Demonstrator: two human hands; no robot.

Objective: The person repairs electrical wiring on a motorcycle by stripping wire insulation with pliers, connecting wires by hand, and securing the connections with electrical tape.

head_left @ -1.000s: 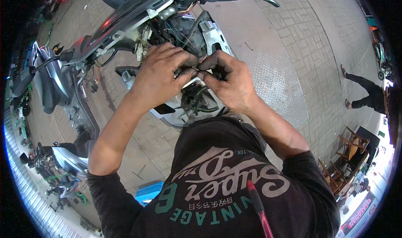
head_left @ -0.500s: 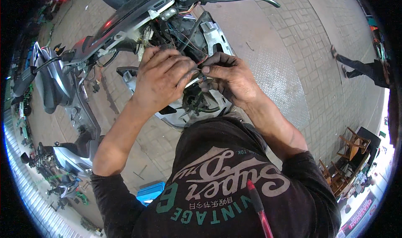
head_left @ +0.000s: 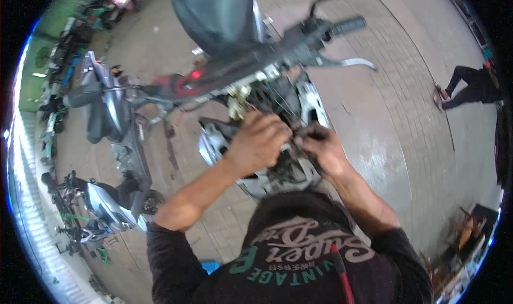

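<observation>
Both hands work close together at the opened front of a scooter, below its handlebar (head_left: 224, 79). My left hand (head_left: 259, 143) is closed, knuckles up, its fingertips turned toward the right hand and hidden. My right hand (head_left: 325, 150) pinches with thumb and fingers beside it; motion blur hides the small thing between the hands. Behind them, exposed wiring (head_left: 273, 96) runs into the scooter's body, with pale connectors (head_left: 236, 103) hanging left of it. Silver body panels (head_left: 314, 103) flank the opening. Nearer me lies the open front cavity (head_left: 288, 173).
A brake lever (head_left: 355, 63) sticks out to the right, beyond my right hand. Other scooters (head_left: 109, 205) stand at the left. A metal floor plate (head_left: 382, 170) lies at the right. Farther off are a person's legs (head_left: 462, 85) and wooden furniture (head_left: 467, 232). A blue box (head_left: 210, 266) sits near my left arm.
The whole view has shifted: scooter and hands appear lower and farther right, and more of the seat and handlebar shows. Both hands stay together at the wiring, now more blurred.
</observation>
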